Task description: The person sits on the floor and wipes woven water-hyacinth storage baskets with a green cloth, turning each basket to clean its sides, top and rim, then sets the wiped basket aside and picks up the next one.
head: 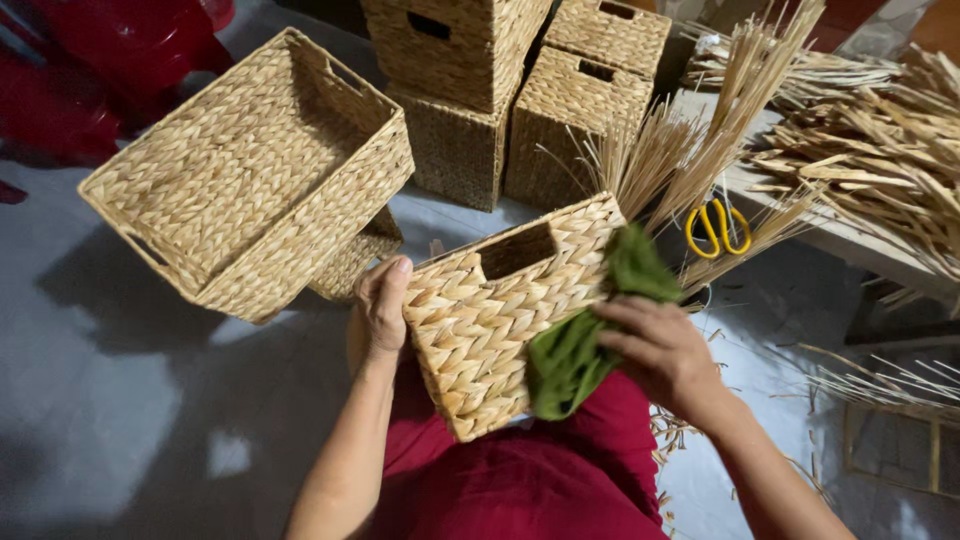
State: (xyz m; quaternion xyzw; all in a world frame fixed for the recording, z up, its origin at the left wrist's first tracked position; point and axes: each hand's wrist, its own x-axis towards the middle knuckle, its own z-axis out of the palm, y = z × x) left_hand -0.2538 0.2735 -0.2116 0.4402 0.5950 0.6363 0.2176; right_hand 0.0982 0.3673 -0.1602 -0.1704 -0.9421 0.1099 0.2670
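The basket (490,325), centre frame on the lap, hides the left hand's (383,305) fingers behind its edge; only the thumb shows, gripping. The right hand (660,352) presses a green cloth (580,340) against it, fingers curled closed.

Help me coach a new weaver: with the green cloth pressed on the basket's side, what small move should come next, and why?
Probably draw the right hand and its green cloth leftward across the woven basket. The cloth sits only at the panel's right edge, so the weave toward the left hand looks unwiped, and that hand's grip on the left edge already steadies the basket on the lap.
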